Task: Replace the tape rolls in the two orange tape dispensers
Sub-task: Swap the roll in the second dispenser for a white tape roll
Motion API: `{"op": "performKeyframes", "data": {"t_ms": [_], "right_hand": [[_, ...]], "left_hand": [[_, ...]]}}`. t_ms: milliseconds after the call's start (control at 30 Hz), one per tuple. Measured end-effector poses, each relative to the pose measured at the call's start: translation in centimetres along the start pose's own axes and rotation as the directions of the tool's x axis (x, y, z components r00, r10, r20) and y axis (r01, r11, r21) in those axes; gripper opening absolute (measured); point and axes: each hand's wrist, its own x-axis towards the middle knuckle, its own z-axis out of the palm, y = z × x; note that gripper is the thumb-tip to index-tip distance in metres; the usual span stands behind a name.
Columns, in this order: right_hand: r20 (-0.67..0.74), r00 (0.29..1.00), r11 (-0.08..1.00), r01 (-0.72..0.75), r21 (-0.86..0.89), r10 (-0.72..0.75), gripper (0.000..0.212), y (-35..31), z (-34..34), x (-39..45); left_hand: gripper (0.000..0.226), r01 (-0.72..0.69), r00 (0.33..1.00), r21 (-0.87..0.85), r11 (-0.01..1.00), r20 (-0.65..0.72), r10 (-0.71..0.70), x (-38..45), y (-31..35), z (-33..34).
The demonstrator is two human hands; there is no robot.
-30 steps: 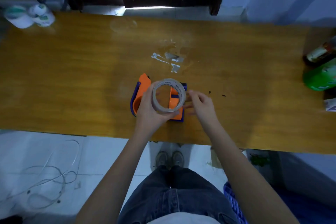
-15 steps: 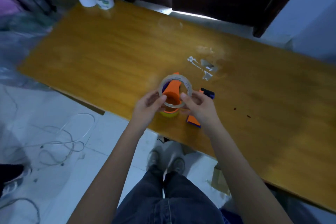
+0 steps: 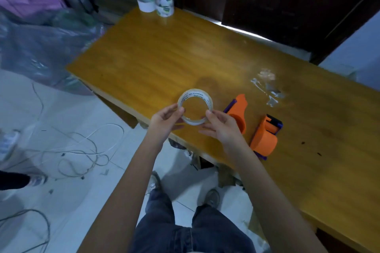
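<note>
A clear tape roll (image 3: 195, 96) with a printed white core is held above the near edge of the wooden table (image 3: 164, 63). My left hand (image 3: 166, 119) pinches its left side and my right hand (image 3: 220, 127) pinches its right side. Two orange tape dispensers lie on the table to the right of my hands: one (image 3: 239, 109) partly behind my right hand, the other (image 3: 265, 137) further right with a purple and black end. Both hubs are hidden from here. Two more tape rolls (image 3: 156, 4) stand at the table's far left corner.
Scraps of clear tape (image 3: 267, 88) lie on the table beyond the dispensers. Loose white cables (image 3: 82, 150) lie on the tiled floor to the left. Clear plastic sheeting (image 3: 41, 47) is piled at the far left. Another person's shoe (image 3: 37, 181) shows at the left edge.
The view has swung left. The roll now sits left of the dispensers instead of over them, held by both hands. The two spare rolls appear closer at the far corner.
</note>
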Motion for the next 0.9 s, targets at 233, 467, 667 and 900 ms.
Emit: {"op": "performKeyframes", "data": {"t_ms": [233,467,667,900], "right_hand": [[-0.028,0.999,0.999,-0.037,-0.023,0.037,0.047,0.2,11.4,2.8],[-0.088,0.996,0.996,0.017,-0.085,-0.024,0.043,-0.5,19.0,6.2],[-0.11,0.993,0.993,0.034,-0.11,-0.046,0.044,-2.2,21.8,9.6],[-0.129,0.991,0.998,0.036,-0.06,-0.043,0.046,-4.9,24.3,16.1]], "left_hand": [[0.044,-0.005,1.0,0.04,0.999,-0.015,0.006,4.2,1.9,-10.3],[0.044,-0.005,0.999,0.099,0.995,0.044,0.001,9.0,5.6,-17.0],[0.044,0.023,0.991,0.123,0.992,0.128,-0.039,13.7,8.0,-19.3],[0.044,0.01,0.981,0.181,0.984,0.187,-0.045,21.3,11.2,-20.7]]}}
